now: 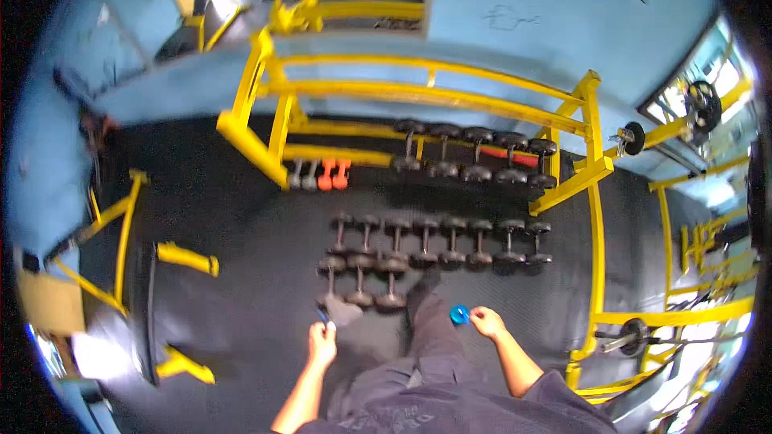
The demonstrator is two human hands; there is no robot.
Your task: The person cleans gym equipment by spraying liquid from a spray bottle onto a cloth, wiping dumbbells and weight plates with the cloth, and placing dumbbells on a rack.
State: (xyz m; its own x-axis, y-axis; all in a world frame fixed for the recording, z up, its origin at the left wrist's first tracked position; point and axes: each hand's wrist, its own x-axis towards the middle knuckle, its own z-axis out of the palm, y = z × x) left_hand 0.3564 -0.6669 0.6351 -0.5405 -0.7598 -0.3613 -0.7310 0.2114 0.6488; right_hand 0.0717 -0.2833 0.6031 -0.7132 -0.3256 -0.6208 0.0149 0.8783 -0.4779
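My left hand (322, 343) is closed around a slim, dark blue item (322, 314), too blurred to name. A light grey piece, apparently cloth (342, 313), shows just beyond it, beside the nearest dumbbells; whether the hand holds it too I cannot tell. On the other side, my right hand (487, 320) grips a shiny, translucent blue round object (459, 314) by its edge, near my trouser leg (435, 325). Black dumbbells lie in rows on the dark floor ahead: a longer row (425, 242) and, closer to me, a group of three (360, 280).
A yellow metal rack (422, 93) stands against the blue wall (561, 18), with more black dumbbells (477, 154) along its lower part. Small grey (309, 175) and orange dumbbells (334, 174) sit at its left. Yellow gym frames flank me, one bearing a barbell plate (634, 337) at right.
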